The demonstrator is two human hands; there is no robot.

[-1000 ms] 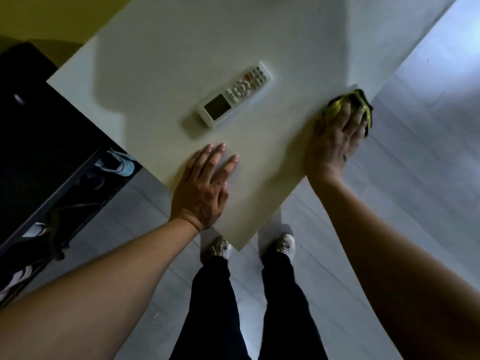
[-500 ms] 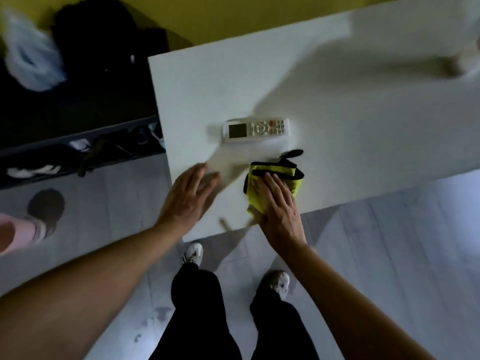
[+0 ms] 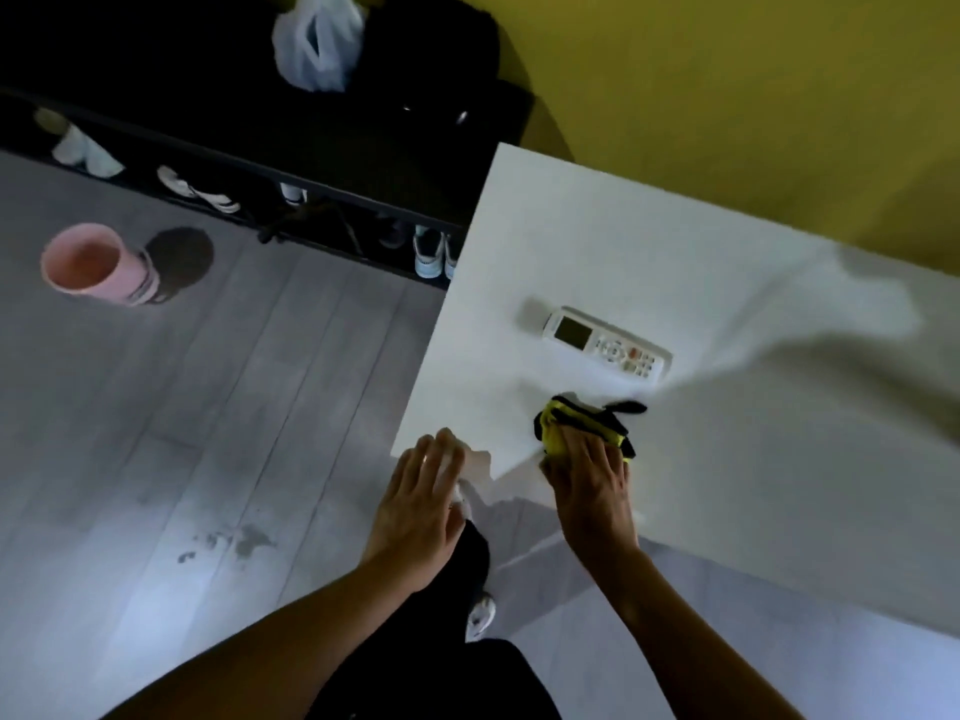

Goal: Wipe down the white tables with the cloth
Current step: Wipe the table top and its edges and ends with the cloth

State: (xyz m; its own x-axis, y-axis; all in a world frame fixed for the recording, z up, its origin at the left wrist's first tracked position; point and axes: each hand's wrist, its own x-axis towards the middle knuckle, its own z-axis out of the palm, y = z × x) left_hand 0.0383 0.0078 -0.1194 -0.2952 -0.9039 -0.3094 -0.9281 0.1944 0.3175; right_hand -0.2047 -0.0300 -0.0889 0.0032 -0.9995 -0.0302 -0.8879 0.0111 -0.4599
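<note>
A white table (image 3: 597,241) fills the upper right of the head view. On it, near its front left corner, lies a yellow cloth with black trim (image 3: 582,423). My right hand (image 3: 589,478) presses flat on the cloth with straight fingers. My left hand (image 3: 418,504) is spread flat at the table's front left corner, fingers straight, partly off the edge. A white remote control (image 3: 605,343) lies on the table just beyond the cloth.
A pink bucket (image 3: 91,265) stands on the grey floor at the left. A dark shoe rack (image 3: 249,184) with shoes runs along the back left, with a white plastic bag (image 3: 317,41) on top. The yellow wall (image 3: 727,96) is behind the table.
The view has swung to the left. The cloth under my right hand has slid along the front edge toward the table's left corner, below the remote. My left hand has shifted to the corner's edge.
</note>
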